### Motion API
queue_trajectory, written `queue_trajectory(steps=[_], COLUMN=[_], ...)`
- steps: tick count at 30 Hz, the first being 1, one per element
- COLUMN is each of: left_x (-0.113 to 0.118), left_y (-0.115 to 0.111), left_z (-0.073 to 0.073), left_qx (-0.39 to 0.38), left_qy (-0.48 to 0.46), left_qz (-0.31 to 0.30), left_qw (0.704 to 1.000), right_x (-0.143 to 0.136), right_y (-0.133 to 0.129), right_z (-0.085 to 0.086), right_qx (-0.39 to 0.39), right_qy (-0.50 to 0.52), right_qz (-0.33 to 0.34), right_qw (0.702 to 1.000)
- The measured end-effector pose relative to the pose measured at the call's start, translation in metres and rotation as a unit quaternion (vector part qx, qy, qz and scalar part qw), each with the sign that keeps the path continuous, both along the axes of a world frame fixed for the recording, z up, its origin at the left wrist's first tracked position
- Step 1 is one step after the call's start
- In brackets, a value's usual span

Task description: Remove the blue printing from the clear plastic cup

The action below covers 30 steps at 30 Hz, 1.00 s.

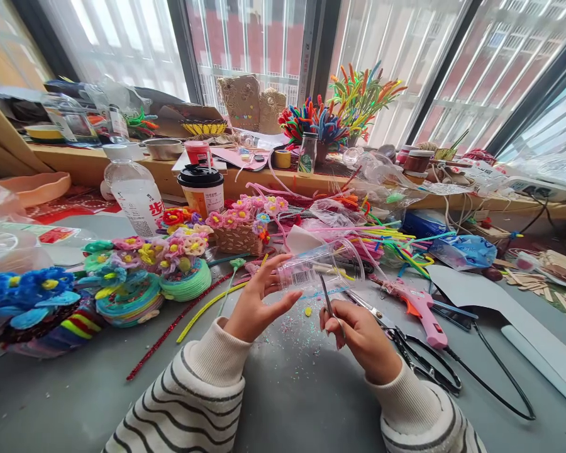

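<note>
My left hand (264, 296) grips one end of a clear plastic bottle (295, 277), thumb below and fingers above. A barcode and blue print show on its wall; it lies sideways above the table, and its far right end looks open. My right hand (356, 336) is closed on a pair of scissors (329, 305). The blades point up and touch or overlap the bottle's lower side; whether they have gone through the plastic I cannot tell. Below the bottle lie a small yellow piece (308, 311) and scattered glitter specks.
A pink glue gun (422, 311) and large black-handled scissors (429, 362) lie to the right. Pipe-cleaner flower pots (186, 280) stand left, near a water bottle (134, 195) and a lidded paper cup (201, 189). Loose pipe cleaners (372, 242) are heaped behind.
</note>
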State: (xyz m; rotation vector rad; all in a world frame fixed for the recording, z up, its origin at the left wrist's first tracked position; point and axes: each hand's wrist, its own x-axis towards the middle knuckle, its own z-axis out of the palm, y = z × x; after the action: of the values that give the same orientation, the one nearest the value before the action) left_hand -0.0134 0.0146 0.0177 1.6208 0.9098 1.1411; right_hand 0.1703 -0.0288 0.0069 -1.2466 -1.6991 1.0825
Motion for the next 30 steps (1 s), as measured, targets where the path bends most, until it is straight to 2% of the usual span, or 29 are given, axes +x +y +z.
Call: queue_trajectory(steps=[7,14,21,30], left_x=[0.0005,-0.002,0.0012,0.0005], left_y=[0.0006,-0.0002,-0.0021,-0.0015], left_z=[-0.0006,0.0008,0.0005,0.0023], left_qx=[-0.009,-0.011,-0.009,-0.011], left_qy=[-0.017,-0.02,-0.025,-0.015], left_qz=[0.01,-0.003,0.007,0.004], left_qw=[1.0,1.0,1.0,1.0], right_x=[-0.001,-0.0004,-0.0009,-0.002], right_y=[-0.0001,-0.0013,0.001,0.0011], right_z=[-0.0034,-0.0048,-0.0066,-0.0058], right_qx=[0.03,0.037,0.011,-0.006], right_qy=[-0.014,-0.005,0.007,0.02], right_qz=[-0.022,0.014,0.047,0.001], right_qw=[0.999,0.999,0.999,1.0])
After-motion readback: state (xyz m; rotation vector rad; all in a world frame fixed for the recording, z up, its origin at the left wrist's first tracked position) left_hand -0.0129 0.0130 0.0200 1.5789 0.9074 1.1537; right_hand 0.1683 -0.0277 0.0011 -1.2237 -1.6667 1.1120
